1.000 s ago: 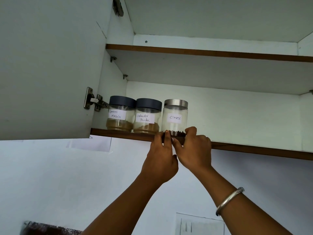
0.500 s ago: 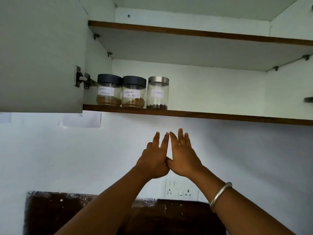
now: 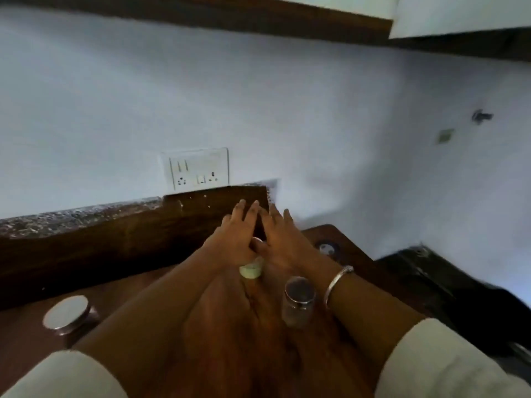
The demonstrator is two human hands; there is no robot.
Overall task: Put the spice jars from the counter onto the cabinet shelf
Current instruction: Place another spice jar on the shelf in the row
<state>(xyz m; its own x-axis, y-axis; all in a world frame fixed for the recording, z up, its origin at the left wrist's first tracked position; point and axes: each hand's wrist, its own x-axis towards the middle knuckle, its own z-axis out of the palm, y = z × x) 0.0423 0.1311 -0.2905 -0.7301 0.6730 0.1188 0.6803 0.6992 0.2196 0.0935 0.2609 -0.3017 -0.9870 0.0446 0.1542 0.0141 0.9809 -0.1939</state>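
Note:
My left hand (image 3: 234, 238) and my right hand (image 3: 280, 244) are side by side over the brown counter (image 3: 138, 285), fingers stretched forward. Between and under them stands a spice jar with pale contents (image 3: 251, 270); only its lower part and a bit of its lid show. Whether the hands touch it is unclear. A second glass jar with a steel lid (image 3: 298, 300) stands just below my right wrist. A third jar with a flat steel lid (image 3: 66, 313) stands at the left. The cabinet's brown bottom edge (image 3: 201, 15) runs along the top; the shelf is out of view.
A white wall socket (image 3: 198, 168) sits above the dark speckled backsplash (image 3: 86, 225). A round fitting (image 3: 326, 248) lies on the counter beyond my right hand. A black object (image 3: 459, 297) fills the lower right corner.
The view has swung down from the cabinet shelf to the counter. Both hands have come down from below the shelf and now hover over a jar on the counter.

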